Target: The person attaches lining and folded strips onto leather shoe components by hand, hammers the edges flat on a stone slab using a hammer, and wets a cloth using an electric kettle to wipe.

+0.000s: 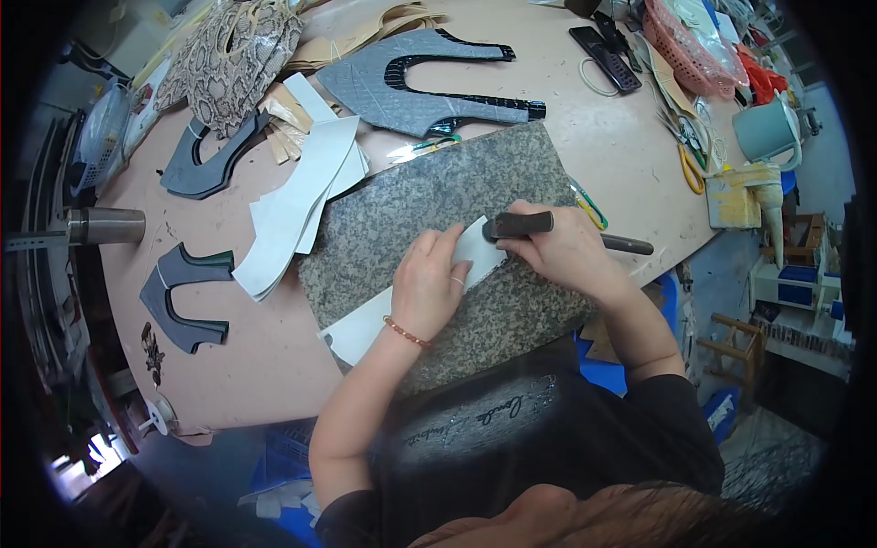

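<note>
A long white strip lies slantwise on a speckled stone slab. My left hand holds the strip down, with thumb and fingers closed together near its upper part. In my right hand is a hammer, gripped close to its dark head. The head rests at or just above the strip's far end; whether it touches I cannot tell. The hammer's handle sticks out to the right behind the hand. A stack of white strips lies left of the slab, partly over its edge.
Grey U-shaped pieces lie behind the slab, with smaller ones at left. Snakeskin-patterned pieces are at the back left. A yellow-green cutter, orange-handled scissors, a phone and a pink basket are to the right.
</note>
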`<state>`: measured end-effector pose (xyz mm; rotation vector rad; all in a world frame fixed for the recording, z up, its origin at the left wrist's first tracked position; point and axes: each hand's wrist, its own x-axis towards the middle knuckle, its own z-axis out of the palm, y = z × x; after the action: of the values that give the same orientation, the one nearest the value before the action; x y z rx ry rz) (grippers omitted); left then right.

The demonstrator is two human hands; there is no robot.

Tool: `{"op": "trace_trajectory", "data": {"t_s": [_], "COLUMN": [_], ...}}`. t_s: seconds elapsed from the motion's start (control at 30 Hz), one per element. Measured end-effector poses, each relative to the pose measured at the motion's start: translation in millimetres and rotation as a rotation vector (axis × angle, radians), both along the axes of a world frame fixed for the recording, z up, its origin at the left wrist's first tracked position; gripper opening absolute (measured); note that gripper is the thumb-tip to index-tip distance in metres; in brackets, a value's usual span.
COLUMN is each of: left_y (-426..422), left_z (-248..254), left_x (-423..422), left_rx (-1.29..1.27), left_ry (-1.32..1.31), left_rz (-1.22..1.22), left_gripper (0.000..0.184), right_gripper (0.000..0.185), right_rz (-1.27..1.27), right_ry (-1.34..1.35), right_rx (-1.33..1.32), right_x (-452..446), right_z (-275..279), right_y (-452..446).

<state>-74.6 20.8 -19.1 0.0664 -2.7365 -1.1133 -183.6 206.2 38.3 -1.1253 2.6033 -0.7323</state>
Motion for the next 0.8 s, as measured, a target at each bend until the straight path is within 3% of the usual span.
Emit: {"op": "trace_trajectory", "data": {"t_s": [0.17,0.33,0.47,0.53,0.67,0.8], "left_y": [-6,-4,0,2,5,4], "left_z": [-5,-15,-14,-10,-13,-14], "left_x": [-1,4,6,6,7,6], "left_rx": [-0.077,-0.366,-0.514,-0.523,-0.485,-0.295], "left_ry": [0.109,0.218,0.213,0.193,0.189,0.230], "left_rz": [-0.100,-0.176,-0.192,-0.189,-0.148,-0.057], "left_gripper": [0.041,0.041,0.043,0.045,0.046,0.039], "right_gripper": [0.023,0.023,0.022,0.021,0.020,0.022], "right_rz": [-0.011,-0.025,-0.060,-0.055,-0.103,-0.092], "right_ry": [-0.019,0.000,0.023,0.036,0.077,0.062], "right_rx": [0.021,0.071,-0.126,-0.228,-0.162,-0.141], "right_x": [-4,-6,0,6,-4,2], "right_z": [-3,5,9,9,-17,-12], "right_y": [-4,-4,-5,-10,-14,-16]}}
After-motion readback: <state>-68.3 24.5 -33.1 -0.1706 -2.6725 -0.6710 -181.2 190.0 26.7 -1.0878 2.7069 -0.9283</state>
